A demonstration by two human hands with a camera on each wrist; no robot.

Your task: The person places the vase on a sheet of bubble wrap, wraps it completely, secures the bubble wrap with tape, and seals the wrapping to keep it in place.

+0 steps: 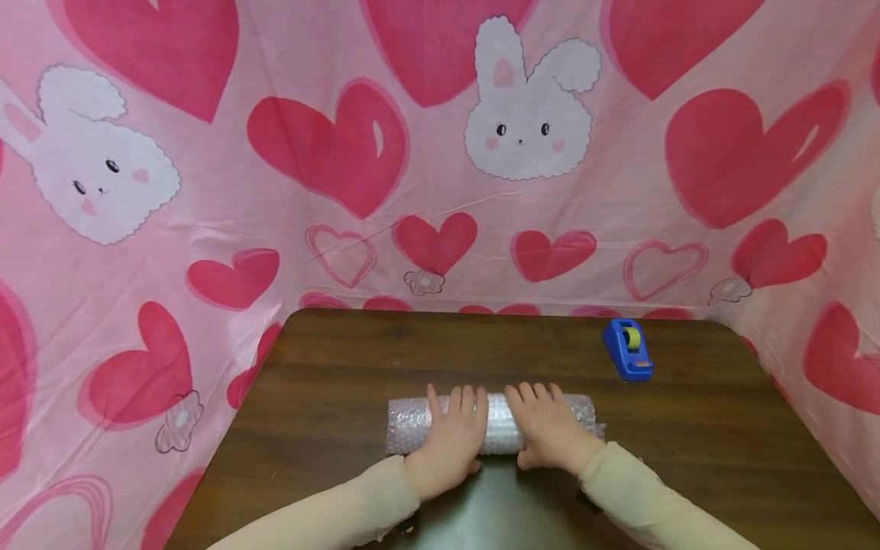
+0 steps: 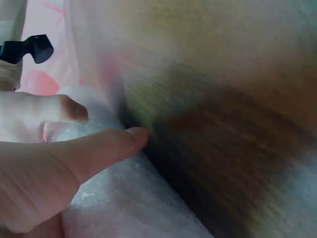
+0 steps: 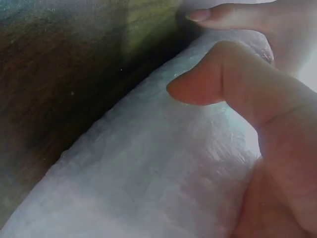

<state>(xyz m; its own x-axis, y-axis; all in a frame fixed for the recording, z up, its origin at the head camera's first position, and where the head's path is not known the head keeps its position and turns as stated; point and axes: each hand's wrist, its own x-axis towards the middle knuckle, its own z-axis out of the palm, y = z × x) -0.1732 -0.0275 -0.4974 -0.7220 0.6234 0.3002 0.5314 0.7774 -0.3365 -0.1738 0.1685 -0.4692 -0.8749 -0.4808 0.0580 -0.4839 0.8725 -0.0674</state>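
A roll of bubble wrap [image 1: 504, 428] lies sideways on the brown wooden table, its wrapped ends sticking out past both hands. My left hand [image 1: 454, 443] holds it left of the middle, fingers bent over the top and thumb on the near side. Just to the right, my right hand [image 1: 550, 428] grips it the same way, with a short shiny stretch of the roll between the two. In the left wrist view the left thumb [image 2: 109, 148] lies along the clear plastic [image 2: 129, 198]. The right thumb [image 3: 213, 79] bends over the wrap in the right wrist view. Whatever is inside is hidden.
A blue tape dispenser [image 1: 629, 351] with a yellowish roll stands at the table's back right. The dark wood table [image 1: 330, 367] ends at a pink curtain [image 1: 440, 191] printed with hearts and rabbits, which hangs behind and along both sides.
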